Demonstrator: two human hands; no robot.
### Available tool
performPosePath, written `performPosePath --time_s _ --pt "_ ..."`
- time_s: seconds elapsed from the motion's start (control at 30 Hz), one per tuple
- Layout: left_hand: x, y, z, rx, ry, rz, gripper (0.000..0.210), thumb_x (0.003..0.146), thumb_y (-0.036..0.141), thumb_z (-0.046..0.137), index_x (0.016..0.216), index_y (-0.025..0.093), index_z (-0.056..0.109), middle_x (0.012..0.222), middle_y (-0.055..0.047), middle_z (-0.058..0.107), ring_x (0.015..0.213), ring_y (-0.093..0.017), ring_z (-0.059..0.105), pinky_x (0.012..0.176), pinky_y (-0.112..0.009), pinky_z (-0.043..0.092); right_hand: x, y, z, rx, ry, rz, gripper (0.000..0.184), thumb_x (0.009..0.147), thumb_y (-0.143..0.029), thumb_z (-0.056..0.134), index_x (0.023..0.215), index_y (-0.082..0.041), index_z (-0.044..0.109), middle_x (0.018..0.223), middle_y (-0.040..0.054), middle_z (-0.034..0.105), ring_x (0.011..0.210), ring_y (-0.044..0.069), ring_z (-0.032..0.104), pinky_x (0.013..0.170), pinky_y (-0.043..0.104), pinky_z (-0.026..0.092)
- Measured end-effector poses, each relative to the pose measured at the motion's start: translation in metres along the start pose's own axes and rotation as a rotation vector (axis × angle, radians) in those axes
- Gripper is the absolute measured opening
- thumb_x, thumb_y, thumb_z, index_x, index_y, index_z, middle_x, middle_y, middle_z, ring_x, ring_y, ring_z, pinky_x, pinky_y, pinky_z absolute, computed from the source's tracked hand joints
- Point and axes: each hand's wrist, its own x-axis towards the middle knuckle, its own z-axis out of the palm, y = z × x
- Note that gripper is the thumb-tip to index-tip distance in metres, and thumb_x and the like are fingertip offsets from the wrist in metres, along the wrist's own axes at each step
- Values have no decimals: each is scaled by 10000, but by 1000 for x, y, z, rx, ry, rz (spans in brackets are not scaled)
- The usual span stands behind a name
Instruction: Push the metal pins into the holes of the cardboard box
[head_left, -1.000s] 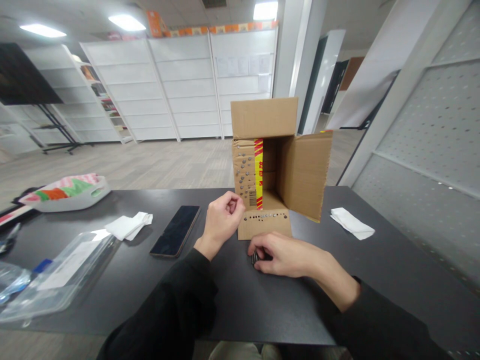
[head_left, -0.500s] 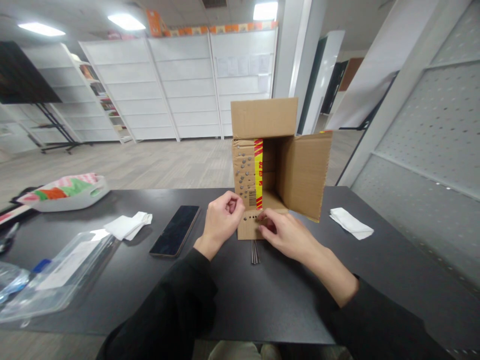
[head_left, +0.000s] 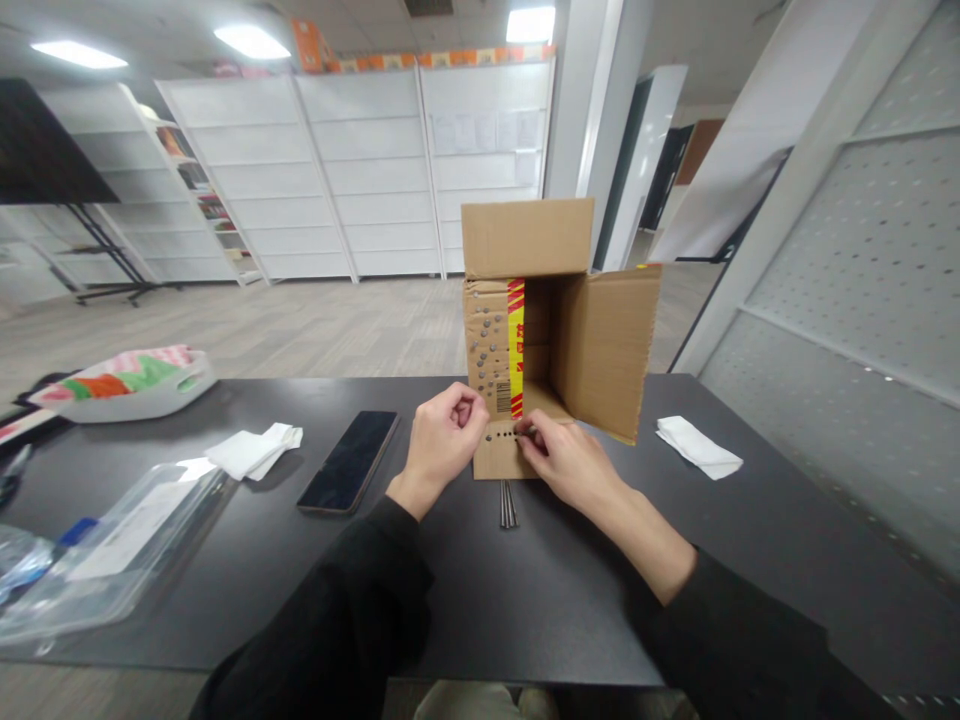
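Note:
An open cardboard box (head_left: 600, 350) stands on the table, its mouth facing me. Grey round heads, like those of nails, dot its left flap (head_left: 491, 340), which carries a strip of yellow and red tape (head_left: 517, 345). Small dark holes run in a row across the lower flap (head_left: 495, 460). At that row, my right hand (head_left: 574, 460) pinches with thumb and forefinger; what lies between them is too small to make out. My left hand (head_left: 448, 430) is curled closed beside the left flap, its contents hidden. Several metal nails (head_left: 509, 505) lie below the lower flap.
Left of my left hand lies a black phone (head_left: 349, 462). Farther left are folded tissues (head_left: 251, 452), a clear plastic case (head_left: 127, 545) and a white basket (head_left: 165, 398) with coloured cloth. Another tissue (head_left: 699, 447) lies at the right on the dark table (head_left: 525, 610).
My right hand has shifted slightly, its fingertips drawn closer together at the row of holes. My left hand stays where it was.

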Motion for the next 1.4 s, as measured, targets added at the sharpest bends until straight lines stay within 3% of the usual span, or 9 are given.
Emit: performPosePath --time_s 0.93,1.4 --pt "0 -4 2 2 -3 2 145 830 259 531 728 170 582 567 38 509 501 -76 426 515 -198 341 2 -6 2 -119 10 -38 144 935 -247 479 1025 -237 592 899 21 724 750 171 659 567 264 307" --pt "0 -3 2 11 -6 2 129 821 239 531 718 174 572 558 45 493 500 -73 412 522 -203 335 4 -3 3 -109 2 30 135 918 -258 478 1014 -229 568 818 18 700 731 174 644 559 264 296"
